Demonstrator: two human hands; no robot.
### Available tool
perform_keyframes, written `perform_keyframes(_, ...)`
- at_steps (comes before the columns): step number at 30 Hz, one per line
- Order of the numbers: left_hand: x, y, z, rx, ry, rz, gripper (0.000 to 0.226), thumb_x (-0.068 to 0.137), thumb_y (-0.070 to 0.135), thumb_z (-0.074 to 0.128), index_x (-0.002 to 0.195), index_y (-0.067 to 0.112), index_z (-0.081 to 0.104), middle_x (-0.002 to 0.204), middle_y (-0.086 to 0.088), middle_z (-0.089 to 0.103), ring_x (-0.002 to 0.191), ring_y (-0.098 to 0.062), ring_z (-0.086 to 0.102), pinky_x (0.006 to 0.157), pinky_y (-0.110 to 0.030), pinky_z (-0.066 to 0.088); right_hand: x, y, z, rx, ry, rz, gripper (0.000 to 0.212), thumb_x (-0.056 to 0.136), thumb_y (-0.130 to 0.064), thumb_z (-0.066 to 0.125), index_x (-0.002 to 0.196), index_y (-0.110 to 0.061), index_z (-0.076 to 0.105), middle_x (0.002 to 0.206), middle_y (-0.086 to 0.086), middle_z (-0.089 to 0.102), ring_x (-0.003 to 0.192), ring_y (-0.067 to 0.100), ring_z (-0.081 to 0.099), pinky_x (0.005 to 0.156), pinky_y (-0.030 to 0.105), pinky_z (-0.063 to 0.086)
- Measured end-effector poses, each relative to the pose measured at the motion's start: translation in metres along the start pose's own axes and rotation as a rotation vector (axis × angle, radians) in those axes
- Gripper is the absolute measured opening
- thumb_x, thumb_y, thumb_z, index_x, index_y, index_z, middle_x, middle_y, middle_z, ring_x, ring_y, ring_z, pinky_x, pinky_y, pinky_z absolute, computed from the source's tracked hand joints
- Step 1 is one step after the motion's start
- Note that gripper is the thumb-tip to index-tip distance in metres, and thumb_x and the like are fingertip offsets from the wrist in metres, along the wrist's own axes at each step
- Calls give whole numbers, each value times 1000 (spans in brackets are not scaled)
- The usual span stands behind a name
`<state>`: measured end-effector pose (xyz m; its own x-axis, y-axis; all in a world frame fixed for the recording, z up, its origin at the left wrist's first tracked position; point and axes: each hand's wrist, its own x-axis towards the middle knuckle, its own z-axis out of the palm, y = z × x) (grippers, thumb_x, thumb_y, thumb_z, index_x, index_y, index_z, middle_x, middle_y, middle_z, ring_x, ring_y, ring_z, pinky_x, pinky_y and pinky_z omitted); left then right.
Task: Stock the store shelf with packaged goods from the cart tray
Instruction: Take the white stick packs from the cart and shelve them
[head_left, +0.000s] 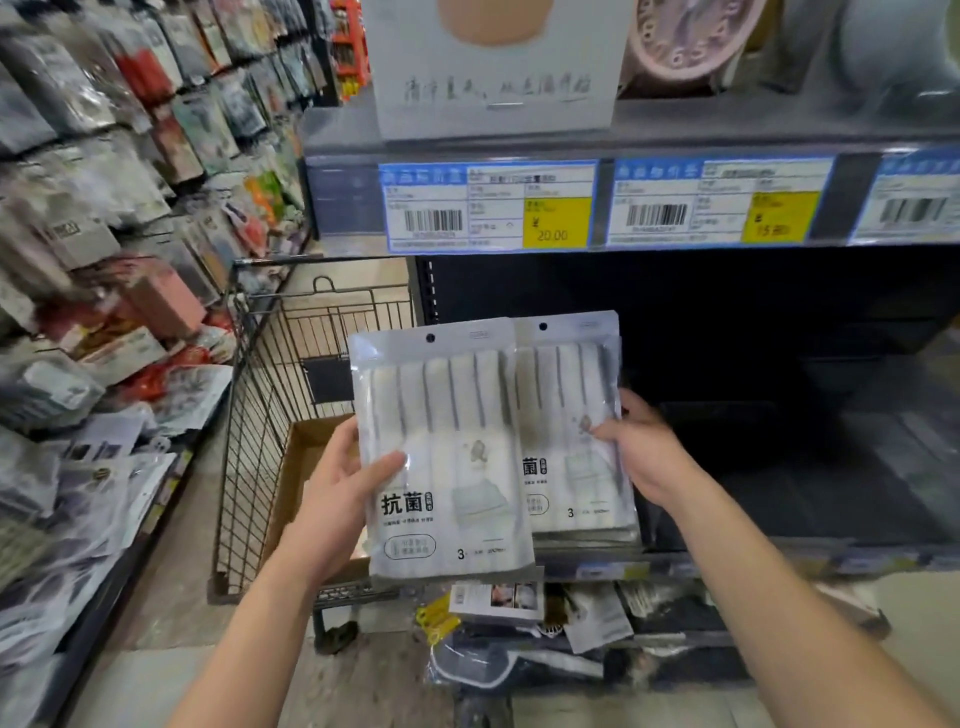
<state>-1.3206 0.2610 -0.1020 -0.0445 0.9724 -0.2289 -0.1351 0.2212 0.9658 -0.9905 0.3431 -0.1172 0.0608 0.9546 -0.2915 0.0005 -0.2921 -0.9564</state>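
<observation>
Left hand (340, 499) grips a glossy clear-plastic pack of white striped towels (447, 452) by its left edge, thumb across the front. Right hand (641, 447) pinches a second identical towel pack (571, 415) at its right edge, standing upright on the dark empty shelf (805, 493). A black wire cart (270, 415) stands just left.

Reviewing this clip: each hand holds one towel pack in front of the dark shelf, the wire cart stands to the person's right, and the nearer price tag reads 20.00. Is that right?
Not quite. The head view shows the wire cart on the person's left, not right. The rest holds: the left hand and right hand each hold a towel pack before the dark shelf, and the price tag reads 20.00.
</observation>
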Motion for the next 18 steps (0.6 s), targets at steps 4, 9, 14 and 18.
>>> perform_keyframes(4, 3, 7, 35, 9, 11, 28, 49, 97, 6, 65, 140, 23, 50, 122, -9, 76, 103, -37, 76, 85, -57, 62, -3, -1, 5, -261, 40, -54, 68, 93, -3, 63, 153, -24, 40, 142, -4, 54, 114, 15, 61, 92, 30, 53)
perform_keyframes(9, 4, 12, 83, 18, 66, 31, 51, 92, 12, 73, 129, 39, 52, 123, -2, 75, 108, -30, 75, 99, -59, 56, -12, 3, 6, -555, 179, -213, 47, 95, -7, 57, 140, -21, 52, 114, -1, 68, 96, 22, 64, 75, 28, 48)
perform_keyframes(14, 12, 11, 123, 86, 119, 96, 68, 91, 18, 78, 148, 26, 44, 137, 7, 64, 124, -20, 65, 114, -51, 47, -6, 8, -6, -876, 279, -374, 38, 89, -17, 63, 126, -24, 61, 99, 4, 71, 91, 33, 65, 68, 35, 54)
perform_keyframes(18, 22, 1, 146, 100, 213, 109, 66, 96, 12, 72, 153, 21, 41, 134, -1, 67, 113, -14, 69, 103, -38, 57, 4, 3, -24, -889, 213, -314, 44, 91, -25, 69, 135, -23, 63, 118, 10, 65, 105, 32, 63, 85, 36, 53)
